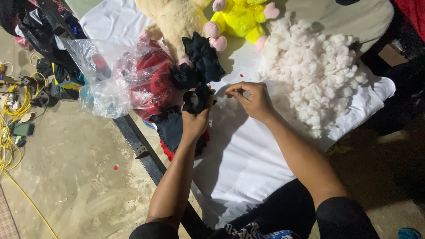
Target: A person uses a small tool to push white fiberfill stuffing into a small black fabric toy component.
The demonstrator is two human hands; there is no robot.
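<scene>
Nearest the camera I see my two forearms, bare below dark sleeves, reaching forward over a white sheet [248, 155] that covers the table.

1. Left hand [195, 119]: the grip is closed around a small black fabric piece [194, 101], held upright above the left edge of the sheet. The fingers wrap it from behind; its top shows above them.
2. Right hand [252, 99]: it hangs just beside the black piece, to its right, not touching it. Thumb and forefinger are pinched together; I cannot tell whether anything lies between them.
3. Below the left hand lies a dark fabric pile [170, 128] with a red fringe at its lower edge.
4. Beyond the black piece lies a larger black cloth bundle [201, 64], resting against a cream plush toy [175, 20].
5. A yellow plush toy [241, 17] with pink feet lies just right of the cream one.
6. A heap of white stuffing [316, 75] sits on the sheet to the right of the right hand, near but apart.
7. A clear plastic bag [115, 75] holding red material lies at the table's left edge.
8. On the floor at far left lies a coiled yellow cable [8, 137].
</scene>
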